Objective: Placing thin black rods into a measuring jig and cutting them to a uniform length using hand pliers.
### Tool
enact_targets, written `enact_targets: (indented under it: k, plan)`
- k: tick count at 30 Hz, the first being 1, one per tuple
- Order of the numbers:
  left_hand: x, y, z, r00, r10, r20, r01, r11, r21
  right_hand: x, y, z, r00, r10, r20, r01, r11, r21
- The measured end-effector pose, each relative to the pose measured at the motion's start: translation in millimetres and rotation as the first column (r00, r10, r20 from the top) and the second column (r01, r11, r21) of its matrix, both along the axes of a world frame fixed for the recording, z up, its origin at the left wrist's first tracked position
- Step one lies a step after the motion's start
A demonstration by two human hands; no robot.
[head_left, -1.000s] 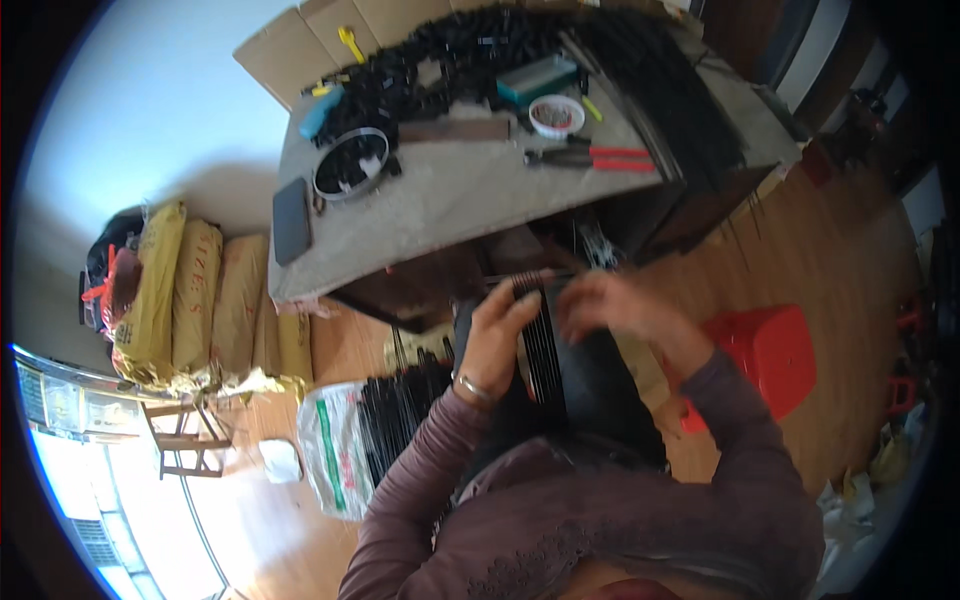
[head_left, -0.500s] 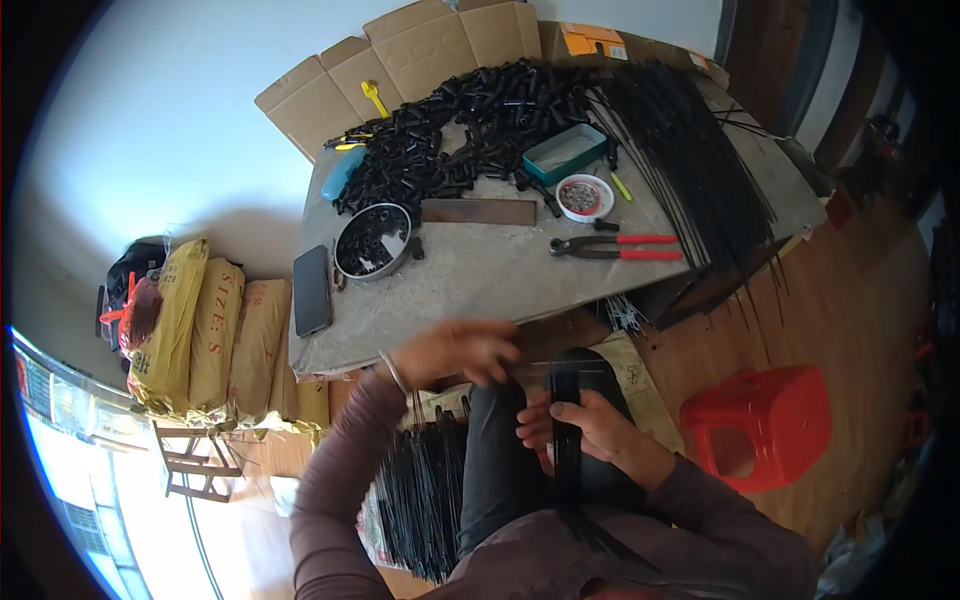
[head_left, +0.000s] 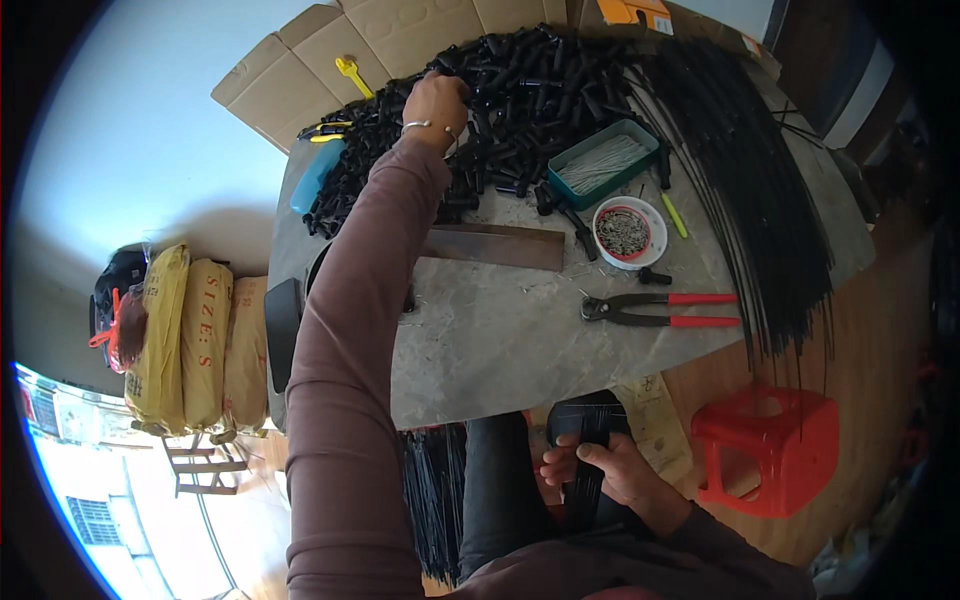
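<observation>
The bundle of black rods (head_left: 597, 428) is located above the person's right thigh, just outside the tabletop's (head_left: 480, 350) front edge. Its long axis runs roughly from the person's body toward that edge, the upper end pointing at the tabletop. The right hand (head_left: 625, 472) is closed around the bundle, thumb laid across the top. The lower end is partly concealed by the hand and clothing.

The left hand (head_left: 436, 105) is extended to the pile of black tubular pieces (head_left: 540, 90) along the tabletop's back edge. Its fingers are bent downward and largely hidden; whether it grips a piece cannot be determined.

Toward the front right corner lie red-handled pliers (head_left: 640, 310), handles directed at the right edge. Behind them are a white bowl (head_left: 659, 238) of small metal parts and a green tray (head_left: 620, 182) of pale sticks. Long black rods (head_left: 740, 190) lie along the right edge, their near ends overhanging the front.
</observation>
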State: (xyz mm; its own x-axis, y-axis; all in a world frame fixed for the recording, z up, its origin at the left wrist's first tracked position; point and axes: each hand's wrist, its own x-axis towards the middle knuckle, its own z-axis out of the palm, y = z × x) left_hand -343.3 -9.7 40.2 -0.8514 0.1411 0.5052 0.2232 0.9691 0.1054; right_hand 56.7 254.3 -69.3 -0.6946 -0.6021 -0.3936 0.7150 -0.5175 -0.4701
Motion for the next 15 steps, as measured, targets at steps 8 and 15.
enact_targets:
  k: [8,15]
  plan:
    - [-43.0,-11.7,-9.9,0.897,-0.218,0.385,0.348,0.886,-0.308,-8.0,6.2,-14.6,0.997,0.058,-0.041,-0.059,0.998,-0.023]
    - [-12.3,-13.6,-25.3,0.851,-0.335,0.405,0.409,0.906,-0.110,-8.4,7.9,-12.3,1.000,0.017,-0.019,-0.017,0.999,-0.036]
